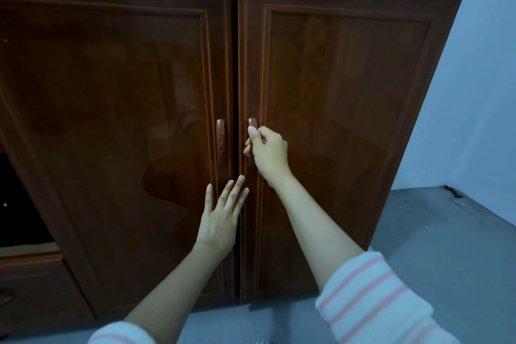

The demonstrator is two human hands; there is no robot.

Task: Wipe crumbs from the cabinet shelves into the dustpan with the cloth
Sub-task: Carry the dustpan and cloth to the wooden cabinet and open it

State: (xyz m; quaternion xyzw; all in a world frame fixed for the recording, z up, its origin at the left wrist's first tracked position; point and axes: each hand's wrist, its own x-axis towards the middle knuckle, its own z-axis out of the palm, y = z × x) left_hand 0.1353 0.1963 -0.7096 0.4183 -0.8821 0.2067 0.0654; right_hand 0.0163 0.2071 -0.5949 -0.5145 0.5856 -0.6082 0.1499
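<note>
Striped sleeves [377, 301] frame closed cabinet doors [349, 120]; right hand [269, 152] grips one handle [252, 122].

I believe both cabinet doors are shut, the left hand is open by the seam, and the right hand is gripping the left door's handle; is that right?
Not quite. In the head view the right hand grips the right door's handle; the left door's handle is untouched. The left door and right door are shut, and the left hand is open by the seam.

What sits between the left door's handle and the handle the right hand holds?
Head view: the two doors' moulded edges and the dark seam between them separate the left handle from the right handle.
</note>
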